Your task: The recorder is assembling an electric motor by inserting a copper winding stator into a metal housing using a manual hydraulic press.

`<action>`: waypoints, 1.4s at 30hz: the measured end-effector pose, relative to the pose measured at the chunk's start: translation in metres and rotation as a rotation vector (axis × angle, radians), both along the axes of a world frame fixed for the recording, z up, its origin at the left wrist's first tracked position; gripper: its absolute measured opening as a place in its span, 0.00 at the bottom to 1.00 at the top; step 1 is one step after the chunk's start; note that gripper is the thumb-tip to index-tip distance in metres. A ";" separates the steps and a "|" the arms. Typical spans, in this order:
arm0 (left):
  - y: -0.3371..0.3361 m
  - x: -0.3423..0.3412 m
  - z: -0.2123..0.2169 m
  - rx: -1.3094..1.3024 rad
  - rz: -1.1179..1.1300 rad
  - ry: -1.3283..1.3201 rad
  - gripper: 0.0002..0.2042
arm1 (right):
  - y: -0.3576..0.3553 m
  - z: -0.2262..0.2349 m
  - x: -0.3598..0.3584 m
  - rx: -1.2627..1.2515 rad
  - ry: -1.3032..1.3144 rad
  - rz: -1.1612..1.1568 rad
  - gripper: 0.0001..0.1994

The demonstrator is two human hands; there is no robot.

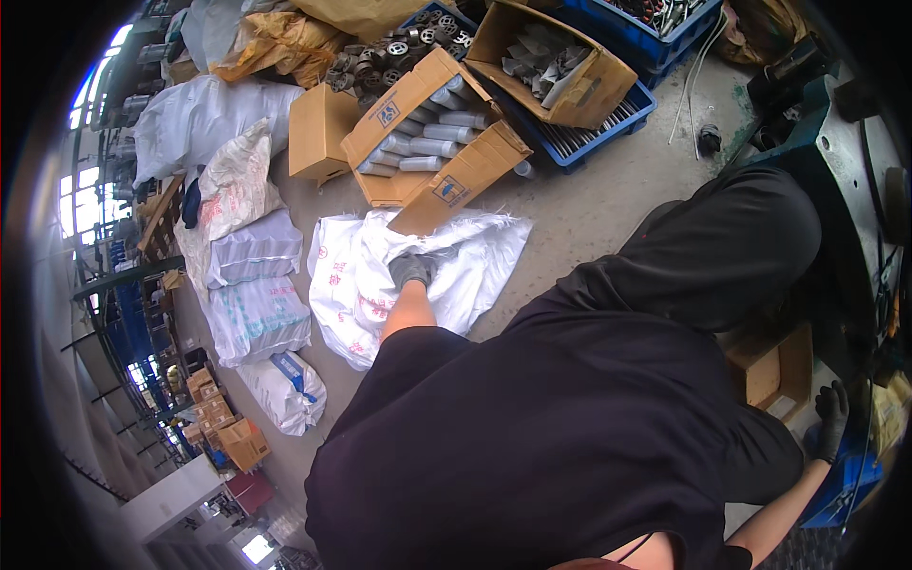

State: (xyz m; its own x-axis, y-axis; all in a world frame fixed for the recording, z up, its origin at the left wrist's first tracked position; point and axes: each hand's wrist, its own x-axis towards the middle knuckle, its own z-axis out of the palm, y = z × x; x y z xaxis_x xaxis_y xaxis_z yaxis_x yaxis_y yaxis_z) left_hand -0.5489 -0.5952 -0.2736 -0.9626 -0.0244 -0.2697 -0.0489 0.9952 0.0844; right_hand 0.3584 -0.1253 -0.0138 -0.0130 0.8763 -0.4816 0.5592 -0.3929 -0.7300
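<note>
My left hand (411, 271), in a dark grey glove, is at the mouth of a white woven sack (347, 275) spread on the floor. Its fingers look closed on the bunched sack cloth, though they are partly hidden. Just beyond the sack stands an open cardboard box (437, 195) filled with several grey cylindrical parts (442, 133); one of its flaps hangs over the sack. Far to the right, my right hand (830, 423), also in a dark glove, is raised with its fingers stretched out and nothing visible in it. It is beside a smaller open carton (774, 370).
A closed-looking carton (318, 133) and stacked white sacks (252, 318) stand on the left. At the back are a tilted box of scrap-like pieces (551, 66), blue crates (655, 33) and a heap of metal rings (404, 47). A green machine (826, 142) stands on the right.
</note>
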 end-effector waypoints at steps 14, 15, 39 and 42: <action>-0.074 -0.072 -0.004 -0.569 -0.592 -0.256 0.25 | 0.015 -0.031 0.015 -0.087 -0.034 -0.035 0.21; -0.072 -0.072 -0.006 -0.561 -0.605 -0.270 0.25 | 0.016 -0.032 0.015 -0.077 -0.036 -0.048 0.21; 0.173 -0.058 0.000 -0.461 -1.429 -0.453 0.24 | -0.002 -0.033 -0.009 -0.051 -0.065 -0.139 0.20; 0.172 -0.050 -0.013 -0.447 -1.508 -0.496 0.23 | -0.010 -0.026 -0.003 -0.070 -0.048 -0.156 0.21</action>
State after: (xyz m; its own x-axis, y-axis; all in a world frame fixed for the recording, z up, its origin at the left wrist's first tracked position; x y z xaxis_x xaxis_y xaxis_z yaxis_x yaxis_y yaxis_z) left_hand -0.5991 -0.4232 -0.2863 -0.0165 0.6398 -0.7683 0.9919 0.1070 0.0678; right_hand 0.3553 -0.1349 -0.0394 0.1451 0.8303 -0.5381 0.5207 -0.5265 -0.6721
